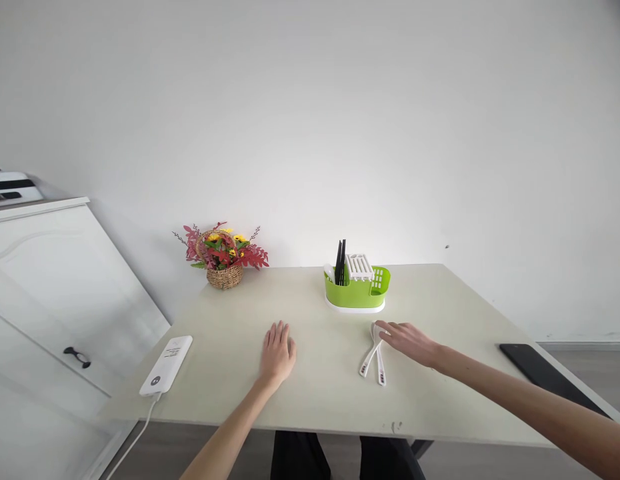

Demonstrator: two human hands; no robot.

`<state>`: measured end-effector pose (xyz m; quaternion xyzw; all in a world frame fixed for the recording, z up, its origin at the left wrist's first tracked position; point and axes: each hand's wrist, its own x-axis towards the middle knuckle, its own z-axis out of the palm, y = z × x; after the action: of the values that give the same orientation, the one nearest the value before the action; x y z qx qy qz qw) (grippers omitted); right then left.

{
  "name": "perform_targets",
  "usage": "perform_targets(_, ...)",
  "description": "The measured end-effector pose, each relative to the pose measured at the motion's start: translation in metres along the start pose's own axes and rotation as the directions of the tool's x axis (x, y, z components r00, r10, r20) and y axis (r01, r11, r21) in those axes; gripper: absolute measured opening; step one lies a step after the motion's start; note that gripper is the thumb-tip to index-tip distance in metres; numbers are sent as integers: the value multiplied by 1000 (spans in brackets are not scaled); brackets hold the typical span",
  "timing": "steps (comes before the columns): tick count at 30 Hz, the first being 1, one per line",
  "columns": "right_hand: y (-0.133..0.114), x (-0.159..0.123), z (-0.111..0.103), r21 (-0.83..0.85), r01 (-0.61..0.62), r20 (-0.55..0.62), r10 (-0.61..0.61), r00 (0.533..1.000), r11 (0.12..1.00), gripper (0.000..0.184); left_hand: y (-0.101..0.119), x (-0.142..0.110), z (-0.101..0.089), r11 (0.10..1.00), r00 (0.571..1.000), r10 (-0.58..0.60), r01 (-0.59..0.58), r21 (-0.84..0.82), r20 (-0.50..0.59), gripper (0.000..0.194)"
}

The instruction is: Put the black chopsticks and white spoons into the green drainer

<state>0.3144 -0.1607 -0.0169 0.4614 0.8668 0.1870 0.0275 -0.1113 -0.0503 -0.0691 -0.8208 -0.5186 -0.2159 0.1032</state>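
Observation:
Two white spoons [381,365] with small dark prints on their handle ends lie crossed on the table, handles toward me. My right hand [404,339] is closed over their bowl ends, thumb and fingers on the white plastic, and partly hides the bowls. Which of the two it grips is hard to make out. My left hand [277,353] lies flat on the table left of the spoons, fingers stretched out and holding nothing. Behind the spoons stands a green cutlery holder [355,294] on a white base. Black chopsticks [340,263] and a white spoon [329,272] stand in its left part.
A white slatted rack [360,267] tops the holder. Against the wall is a wicker basket [225,277] of artificial flowers. A white power bank [166,365] with a cable lies at the table's left edge, a black phone [545,373] at the right. A white cabinet [65,287] stands left.

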Motion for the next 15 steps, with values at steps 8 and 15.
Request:
perform_targets(8,2,0,0,14,18,11,-18,1000,1000,60,2,-1,-3,1000,1000,1,-1,-2,-3,50)
perform_targets(15,-2,9,6,91,-9,-16,10,1000,996,63,4,-1,-6,1000,1000,-6,6,-29,7,51)
